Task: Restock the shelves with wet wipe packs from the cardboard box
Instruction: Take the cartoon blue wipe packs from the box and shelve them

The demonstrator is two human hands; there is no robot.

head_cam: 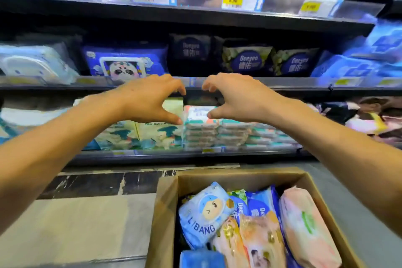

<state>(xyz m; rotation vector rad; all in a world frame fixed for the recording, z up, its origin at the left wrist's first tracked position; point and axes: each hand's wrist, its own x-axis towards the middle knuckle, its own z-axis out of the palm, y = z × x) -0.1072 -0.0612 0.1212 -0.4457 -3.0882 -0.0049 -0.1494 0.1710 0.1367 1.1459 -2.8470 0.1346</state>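
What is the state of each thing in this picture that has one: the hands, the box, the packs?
left hand: empty, fingers curved, thumb apart.
right hand: empty, fingers curved, thumb apart.
cardboard box: open, with packs inside.
LIBANG pack: in the box, tilted.
small packs: stacked flat on the lower shelf.

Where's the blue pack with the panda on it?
The panda pack sits on the middle shelf, left of centre in the head view, above the left hand, beside a dark Deeyeo pack.
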